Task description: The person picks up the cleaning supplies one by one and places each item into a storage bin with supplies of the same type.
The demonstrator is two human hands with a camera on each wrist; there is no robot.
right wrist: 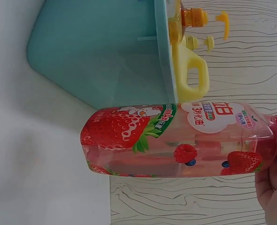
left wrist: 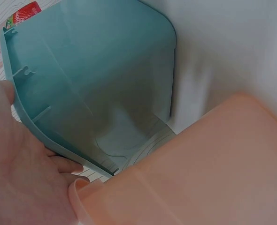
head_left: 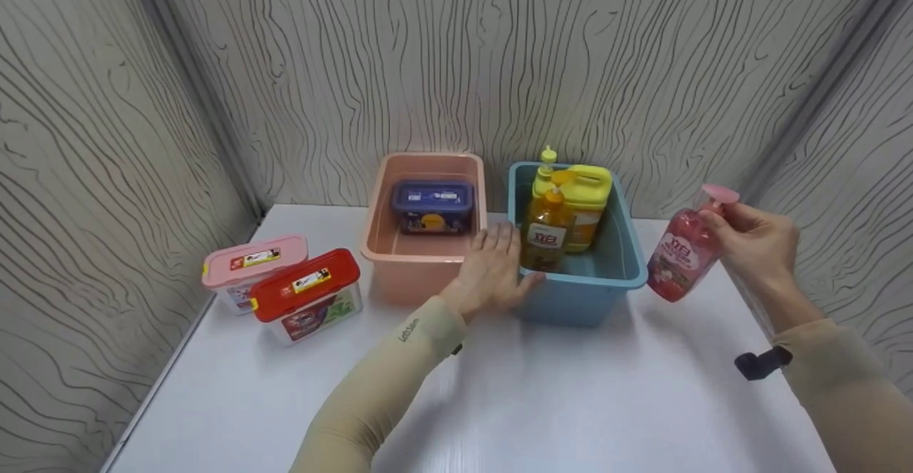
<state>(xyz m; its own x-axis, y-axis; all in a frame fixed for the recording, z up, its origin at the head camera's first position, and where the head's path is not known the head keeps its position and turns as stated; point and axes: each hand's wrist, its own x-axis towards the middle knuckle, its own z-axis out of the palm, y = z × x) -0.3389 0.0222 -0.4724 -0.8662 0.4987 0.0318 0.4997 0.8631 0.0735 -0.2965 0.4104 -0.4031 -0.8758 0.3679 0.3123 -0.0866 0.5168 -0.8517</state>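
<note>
My right hand grips a pink pump bottle by its neck, tilted, just off the right side of the blue bin. Strawberries and a raspberry are printed on that bottle in the right wrist view. With fingers straight, my left hand rests across the neighbouring rims of the blue bin and the pink bin. Inside the blue bin stand an amber pump bottle and a yellow jug with a handle. A dark blue lidded box sits in the pink bin.
Left of the bins, a red-lidded box and a pink-lidded box stand close together on the white table. Wood-grain panels rise behind and on both sides.
</note>
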